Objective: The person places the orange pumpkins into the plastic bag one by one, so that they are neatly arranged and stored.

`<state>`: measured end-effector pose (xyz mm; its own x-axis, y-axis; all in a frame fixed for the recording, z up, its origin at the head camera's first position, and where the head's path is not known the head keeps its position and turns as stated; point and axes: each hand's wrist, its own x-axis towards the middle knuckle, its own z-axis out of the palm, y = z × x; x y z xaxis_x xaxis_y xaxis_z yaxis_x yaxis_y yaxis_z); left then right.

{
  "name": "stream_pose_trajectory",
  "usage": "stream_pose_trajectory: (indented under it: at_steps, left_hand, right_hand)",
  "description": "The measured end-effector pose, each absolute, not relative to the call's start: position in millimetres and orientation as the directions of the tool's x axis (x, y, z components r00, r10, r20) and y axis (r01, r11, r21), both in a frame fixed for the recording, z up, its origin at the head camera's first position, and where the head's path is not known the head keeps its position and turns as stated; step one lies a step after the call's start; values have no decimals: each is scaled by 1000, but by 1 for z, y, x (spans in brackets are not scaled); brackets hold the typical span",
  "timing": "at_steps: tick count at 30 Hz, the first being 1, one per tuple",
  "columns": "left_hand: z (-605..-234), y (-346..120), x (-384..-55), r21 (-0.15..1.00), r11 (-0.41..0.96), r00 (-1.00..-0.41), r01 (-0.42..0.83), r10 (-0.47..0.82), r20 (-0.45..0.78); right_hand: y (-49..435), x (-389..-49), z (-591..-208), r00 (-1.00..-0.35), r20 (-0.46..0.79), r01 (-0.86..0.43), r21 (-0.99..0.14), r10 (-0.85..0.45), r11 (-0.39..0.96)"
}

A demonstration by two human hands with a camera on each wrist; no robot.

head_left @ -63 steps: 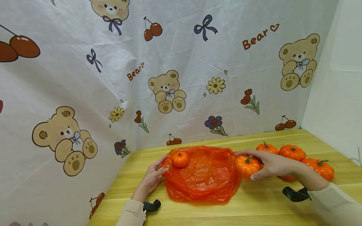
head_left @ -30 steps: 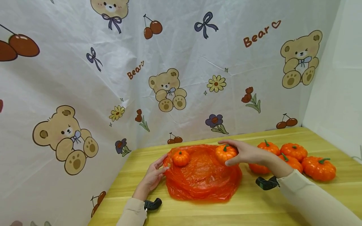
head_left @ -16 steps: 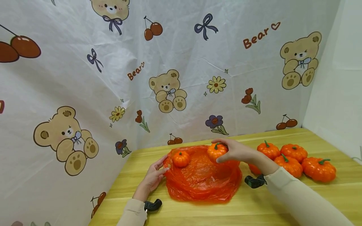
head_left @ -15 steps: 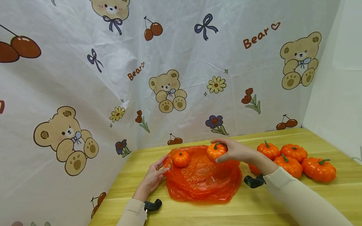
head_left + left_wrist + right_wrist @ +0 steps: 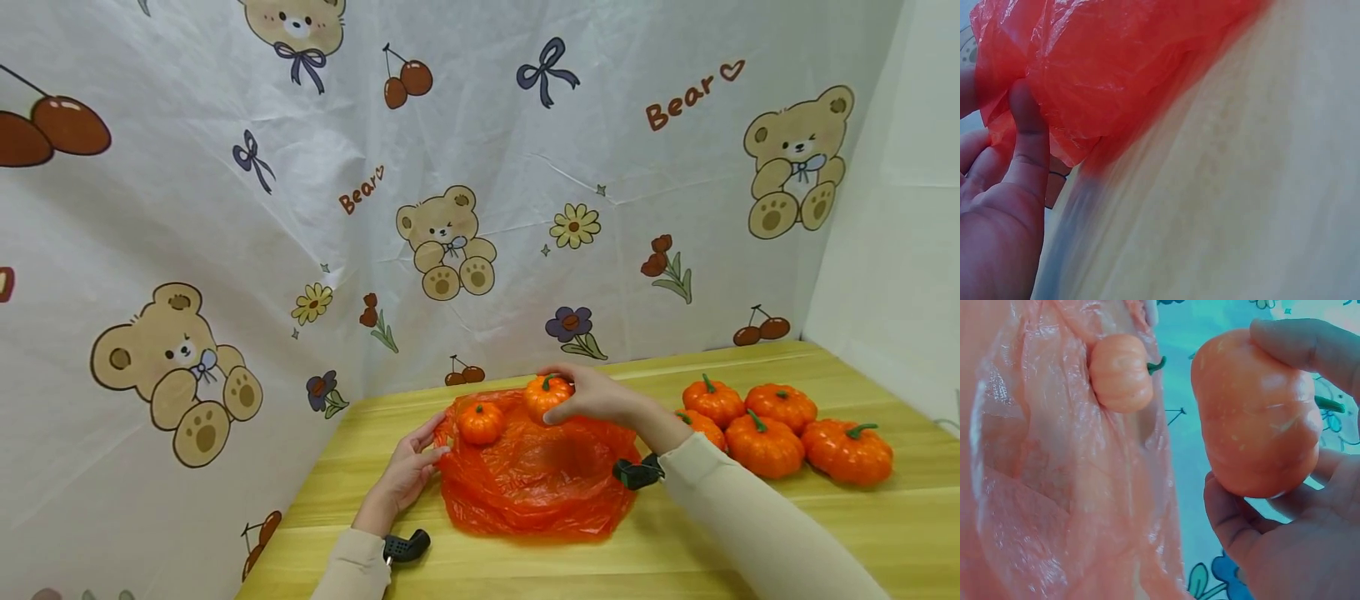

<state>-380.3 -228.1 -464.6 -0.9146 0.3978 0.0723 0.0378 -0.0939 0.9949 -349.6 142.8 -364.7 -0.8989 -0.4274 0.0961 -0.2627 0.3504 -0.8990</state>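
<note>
My right hand (image 5: 596, 396) holds a small orange pumpkin (image 5: 546, 398) with a green stem, over the back of the open red plastic bag (image 5: 532, 492). In the right wrist view, thumb and fingers grip that pumpkin (image 5: 1257, 415) on opposite sides, apart from the bag. Another little pumpkin (image 5: 481, 423) rests inside the bag, near its left side. My left hand (image 5: 407, 471) pinches the bag's left edge; the left wrist view shows its thumb (image 5: 1027, 119) pressed on the red film.
At the right of the wooden table (image 5: 495, 575) sits a group of several pumpkins (image 5: 763, 444), one partly behind my right sleeve (image 5: 750, 517). A white cloth (image 5: 480, 333) printed with bears hangs behind the table. A white wall (image 5: 885, 275) stands at the right.
My right hand has carried its pumpkin leftward from the bag's right side to above its back middle. The left hand has stayed at the bag's edge.
</note>
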Motion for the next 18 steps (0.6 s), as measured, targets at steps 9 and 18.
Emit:
stream_pose_trajectory:
  at_steps: [9,18]
  left_hand:
    - [-465,-227,-380,994,-109,-916,29,394,70]
    - [-462,-225,-378,994,-105,-923,17,381,56]
  right_hand:
    - [123,-364,-370,-905,73,-235,-907,-419,349]
    - [108,-380,-370,-919,53,-195,-923,-391,333]
